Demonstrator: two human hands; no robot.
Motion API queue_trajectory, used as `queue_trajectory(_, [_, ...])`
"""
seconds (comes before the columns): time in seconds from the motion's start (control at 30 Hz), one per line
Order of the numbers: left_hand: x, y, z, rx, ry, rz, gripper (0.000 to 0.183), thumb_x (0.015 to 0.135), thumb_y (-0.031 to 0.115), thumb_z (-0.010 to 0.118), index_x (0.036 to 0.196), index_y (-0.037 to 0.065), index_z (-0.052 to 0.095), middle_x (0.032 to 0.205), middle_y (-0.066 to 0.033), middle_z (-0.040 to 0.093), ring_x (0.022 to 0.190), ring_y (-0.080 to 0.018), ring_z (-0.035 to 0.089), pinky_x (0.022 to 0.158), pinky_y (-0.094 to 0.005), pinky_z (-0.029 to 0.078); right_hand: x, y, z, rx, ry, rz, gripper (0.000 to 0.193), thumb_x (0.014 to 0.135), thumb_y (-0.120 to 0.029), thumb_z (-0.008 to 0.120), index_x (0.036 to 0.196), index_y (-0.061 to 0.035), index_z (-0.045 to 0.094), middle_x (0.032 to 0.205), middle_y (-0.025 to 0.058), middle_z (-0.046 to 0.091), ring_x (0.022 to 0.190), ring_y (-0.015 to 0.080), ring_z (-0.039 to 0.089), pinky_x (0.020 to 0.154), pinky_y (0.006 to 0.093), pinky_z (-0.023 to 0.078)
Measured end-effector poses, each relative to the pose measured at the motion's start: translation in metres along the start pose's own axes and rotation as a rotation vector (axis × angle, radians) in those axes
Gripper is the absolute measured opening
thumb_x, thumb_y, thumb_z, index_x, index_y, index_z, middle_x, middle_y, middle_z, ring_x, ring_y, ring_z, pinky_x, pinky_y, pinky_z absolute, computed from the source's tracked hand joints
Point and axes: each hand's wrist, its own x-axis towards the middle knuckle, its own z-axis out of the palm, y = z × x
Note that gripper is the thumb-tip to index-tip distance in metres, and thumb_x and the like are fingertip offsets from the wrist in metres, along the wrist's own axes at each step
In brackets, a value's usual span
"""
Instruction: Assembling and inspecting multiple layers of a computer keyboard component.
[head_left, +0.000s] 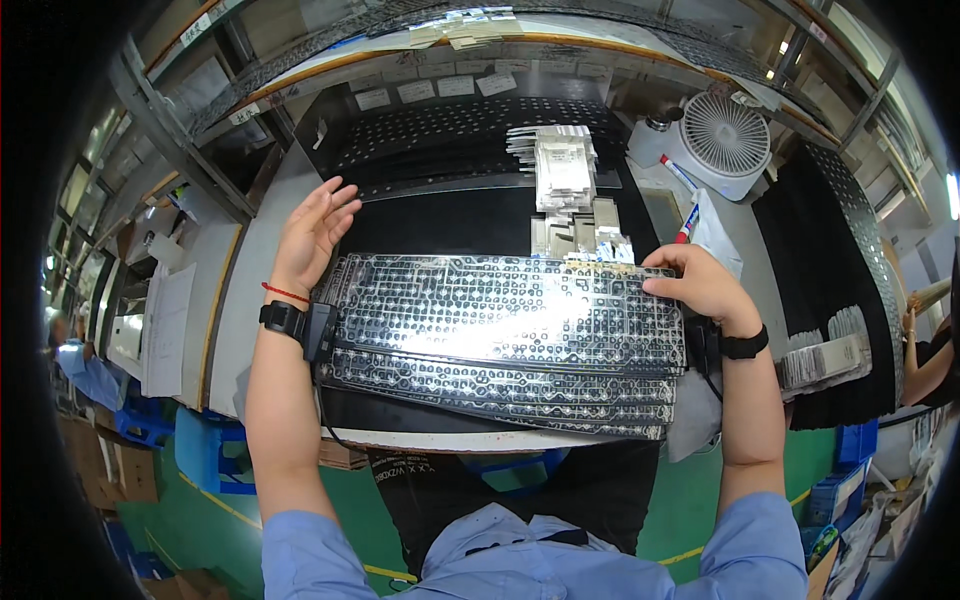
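Several long, glossy printed circuit film sheets (440,300), covered in rows of dots and traces, lie fanned in a stack before me. At the stack's upper right corner my right hand (705,285) pinches the edge of the top sheet between thumb and fingers. My left hand (316,235) is raised beside the upper left corner, fingers apart and holding nothing. Just beyond the stack, piles of small white and silvery flat pieces (565,170) rest on the black work surface (440,222).
At the back right stand a white fan (725,135) and a bottle (652,138). A red-and-white marker (688,222) lies near my right hand. More flat pieces (828,357) sit on a black cloth at right, near another person's arm (930,365). A shelf (350,75) spans the back.
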Motion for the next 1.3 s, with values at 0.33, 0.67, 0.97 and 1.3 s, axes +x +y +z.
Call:
queue_trajectory(0.33, [-0.003, -0.001, 0.013, 0.125, 0.027, -0.086, 0.042, 0.104, 0.027, 0.047, 0.136, -0.001, 0.048, 0.119, -0.0116, 0.064, 0.098, -0.0151, 0.064, 0.081, -0.0248, 0.053, 0.002, -0.002, -0.001, -0.001, 0.282, -0.084, 0.011, 0.09, -0.009, 0.067, 0.098, -0.0012, 0.066, 0.083, -0.0027, 0.061, 0.075, 0.0049, 0.054, 0.068, 0.0215, 0.044])
queue_trajectory(0.67, [-0.006, -0.003, 0.012, 0.357, -0.08, -0.159, 0.021, 0.102, 0.027, 0.053, 0.099, 0.01, 0.065, 0.069, 0.012, 0.054, 0.056, 0.003, 0.04, 0.048, -0.015, 0.029, 0.004, -0.001, 0.0, 0.098, 0.429, -0.115, 0.012, 0.091, -0.01, 0.066, 0.098, 0.0, 0.066, 0.085, -0.0022, 0.061, 0.079, 0.0054, 0.054, 0.072, 0.021, 0.042])
queue_trajectory(0.97, [0.001, -0.006, 0.003, 0.098, 0.031, -0.004, 0.018, 0.101, 0.021, 0.053, 0.103, 0.006, 0.062, 0.091, 0.0016, 0.067, 0.077, -0.0056, 0.062, 0.071, -0.0221, 0.051, 0.008, 0.001, -0.004, 0.348, 0.422, -0.151, 0.017, 0.099, -0.021, 0.058, 0.097, -0.0058, 0.065, 0.076, -0.0089, 0.056, 0.067, -0.0001, 0.044, 0.062, 0.018, 0.034])
queue_trajectory(1.3, [0.001, -0.003, -0.002, 0.151, 0.064, -0.021, 0.017, 0.102, 0.022, 0.053, 0.101, 0.008, 0.061, 0.071, 0.0076, 0.056, 0.057, -0.0015, 0.046, 0.051, -0.0179, 0.035, 0.007, 0.001, -0.006, 0.34, 0.502, -0.191, 0.018, 0.099, -0.023, 0.058, 0.093, -0.0069, 0.065, 0.071, -0.0093, 0.054, 0.058, 0.0005, 0.041, 0.054, 0.0169, 0.031])
